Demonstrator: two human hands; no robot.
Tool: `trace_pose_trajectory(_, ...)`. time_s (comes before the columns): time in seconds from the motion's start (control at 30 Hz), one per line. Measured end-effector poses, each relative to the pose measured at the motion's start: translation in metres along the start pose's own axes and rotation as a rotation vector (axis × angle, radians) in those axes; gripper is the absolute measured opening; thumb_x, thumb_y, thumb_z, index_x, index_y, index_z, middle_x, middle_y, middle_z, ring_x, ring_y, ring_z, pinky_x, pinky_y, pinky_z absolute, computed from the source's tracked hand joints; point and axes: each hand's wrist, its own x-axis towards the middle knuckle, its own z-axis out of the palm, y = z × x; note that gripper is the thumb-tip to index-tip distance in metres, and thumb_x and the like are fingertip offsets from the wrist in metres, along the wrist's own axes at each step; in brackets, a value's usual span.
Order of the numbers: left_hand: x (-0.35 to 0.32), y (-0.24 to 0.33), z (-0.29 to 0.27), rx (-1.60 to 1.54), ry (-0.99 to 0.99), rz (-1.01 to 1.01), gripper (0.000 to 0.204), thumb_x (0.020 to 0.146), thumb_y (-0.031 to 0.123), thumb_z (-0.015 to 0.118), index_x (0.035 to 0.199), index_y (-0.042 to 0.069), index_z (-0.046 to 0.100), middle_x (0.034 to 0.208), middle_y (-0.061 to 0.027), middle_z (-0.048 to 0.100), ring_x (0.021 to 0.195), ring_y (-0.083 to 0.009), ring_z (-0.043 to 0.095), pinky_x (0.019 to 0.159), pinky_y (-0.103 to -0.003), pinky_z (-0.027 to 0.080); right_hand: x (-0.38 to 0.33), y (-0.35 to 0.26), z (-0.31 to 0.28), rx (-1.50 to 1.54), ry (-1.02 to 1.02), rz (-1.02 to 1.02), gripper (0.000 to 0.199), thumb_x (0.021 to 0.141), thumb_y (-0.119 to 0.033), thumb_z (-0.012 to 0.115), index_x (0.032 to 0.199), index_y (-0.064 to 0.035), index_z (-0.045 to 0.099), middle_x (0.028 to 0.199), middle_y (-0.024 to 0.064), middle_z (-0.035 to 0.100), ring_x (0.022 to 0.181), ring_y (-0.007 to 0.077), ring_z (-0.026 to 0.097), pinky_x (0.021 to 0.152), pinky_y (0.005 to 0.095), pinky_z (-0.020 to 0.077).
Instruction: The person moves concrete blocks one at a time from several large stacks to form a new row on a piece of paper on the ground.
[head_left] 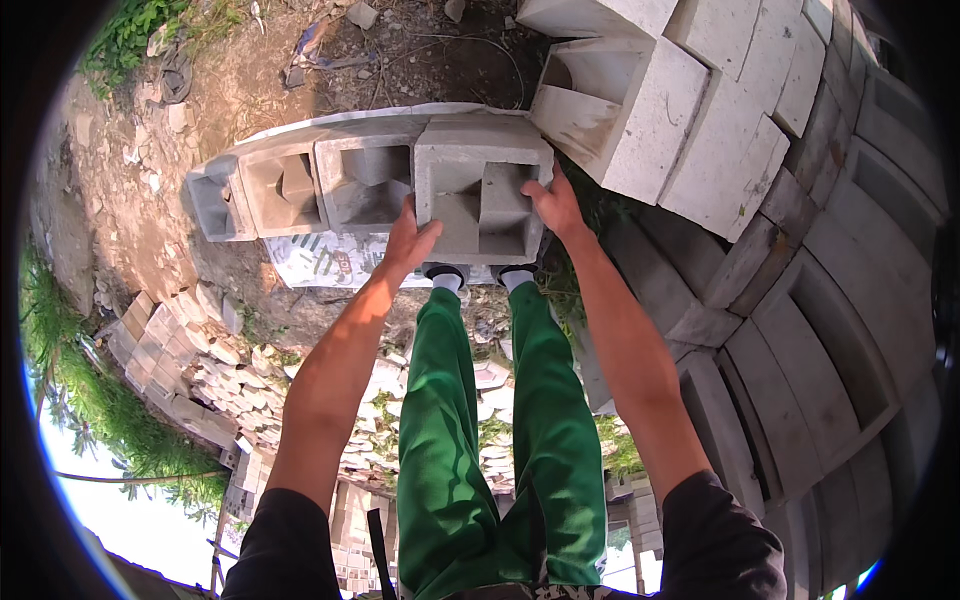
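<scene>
With your left hand (408, 240) and right hand (553, 203) gripping the grey hollow concrete block (481, 187), it sits beside three laid hollow blocks (300, 185), not yet released.

We see hard daylight, sharp shadows inside the hollows beside our fingers (425, 238), and fisheye-bent black edges.

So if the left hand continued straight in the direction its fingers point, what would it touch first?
Left hand already touches the grey hollow concrete block it holds; beyond, probably the neighbouring grey block, though depth is unclear.
</scene>
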Motion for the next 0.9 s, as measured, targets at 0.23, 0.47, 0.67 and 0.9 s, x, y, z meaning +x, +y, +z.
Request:
trace_pose_trajectory(0.23, 0.002, -0.007, 0.002, 0.018, 0.024, 0.054, 0.06, 0.077, 0.02, 0.06, 0.129, 0.0, 0.036, 0.104, -0.0249, 0.062, 0.096, -0.0393, 0.061, 0.085, -0.042, 0.046, -0.002, 0.0, -0.002, -0.018, -0.003, -0.002, 0.077, 0.075, -0.021, 0.062, 0.142, 0.0008, 0.03, 0.133, 0.0241, 0.049, 0.124, 0.037, 0.046, 0.102, 0.0369, 0.0363)
trace_pose_trajectory(0.47, 0.0, -0.01, -0.003, 0.073, -0.009, 0.032, 0.064, 0.077, 0.023, 0.062, 0.13, 0.001, 0.035, 0.104, -0.0259, 0.062, 0.097, -0.0399, 0.061, 0.085, -0.043, 0.046, -0.007, -0.007, 0.003, 0.012, -0.006, -0.003, 0.078, 0.075, -0.022, 0.062, 0.142, -0.0011, 0.03, 0.132, 0.0246, 0.049, 0.124, 0.0363, 0.047, 0.102, 0.0371, 0.0366)
trace_pose_trajectory(0.67, 0.007, 0.006, -0.014, 0.0, -0.16, -0.128, 0.07, 0.08, 0.025, 0.062, 0.137, -0.002, 0.032, 0.124, -0.0209, 0.055, 0.115, -0.0306, 0.054, 0.1, -0.036, 0.039, -0.011, -0.034, -0.002, -0.041, 0.005, 0.01, 0.074, 0.077, -0.029, 0.062, 0.14, -0.0018, 0.034, 0.13, 0.0244, 0.052, 0.12, 0.0367, 0.05, 0.1, 0.038, 0.0387)
trace_pose_trajectory(0.9, -0.068, 0.036, -0.022, 0.266, -0.011, -0.302, 0.077, 0.078, 0.037, 0.066, 0.138, 0.0, 0.035, 0.127, -0.025, 0.054, 0.119, -0.035, 0.053, 0.102, -0.038, 0.04, -0.092, -0.047, 0.012, -0.209, -0.139, 0.206, 0.091, 0.079, -0.053, 0.064, 0.137, 0.0104, 0.032, 0.136, 0.0302, 0.043, 0.13, 0.034, 0.042, 0.107, 0.0356, 0.0351)
